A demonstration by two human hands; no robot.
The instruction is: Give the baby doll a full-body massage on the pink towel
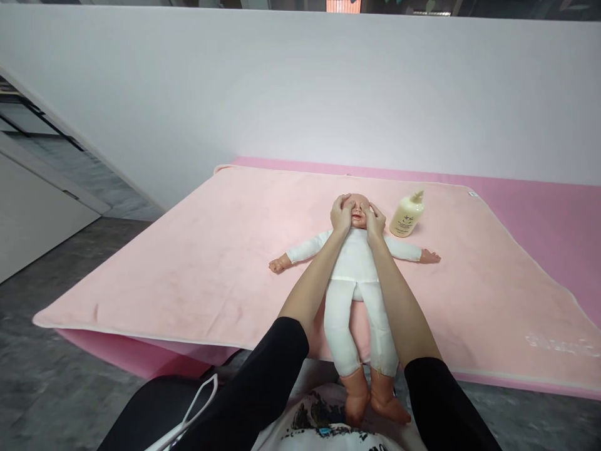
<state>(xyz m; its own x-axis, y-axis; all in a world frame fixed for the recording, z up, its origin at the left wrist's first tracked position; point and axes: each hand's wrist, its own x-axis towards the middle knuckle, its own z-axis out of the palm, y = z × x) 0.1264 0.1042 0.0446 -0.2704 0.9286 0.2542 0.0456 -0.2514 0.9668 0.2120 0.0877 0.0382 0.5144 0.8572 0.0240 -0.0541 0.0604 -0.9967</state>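
In the head view, a pale pink blanket [188,250] with a light edging lies across a broad surface, creased lightly in places, its corner pointing out at the left. A stronger pink cover [539,219] shows beneath it along the back and right, and hangs below the near left edge. A plain white wall [282,81] stands behind, with a dim strip of room and an orange panel [343,6] above its top. Dark grey floor [28,351] shows to the left, beside a white panel [37,213].

The doll [354,257], dressed in white, lies on its back on the blanket, right of the middle. Its long axis runs from the wall side toward the wearer: head at the far end, face up, feet reaching past the near edge over the wearer's printed shirt [323,416]. Its arms spread out to both sides.

The left hand [341,213] and right hand [376,224] clasp the doll's head between them, thumbs on the face; how firmly they press is hard to tell at this size. A cream pump bottle [406,216] stands, looking slightly tilted, just beyond the doll's arm on the right
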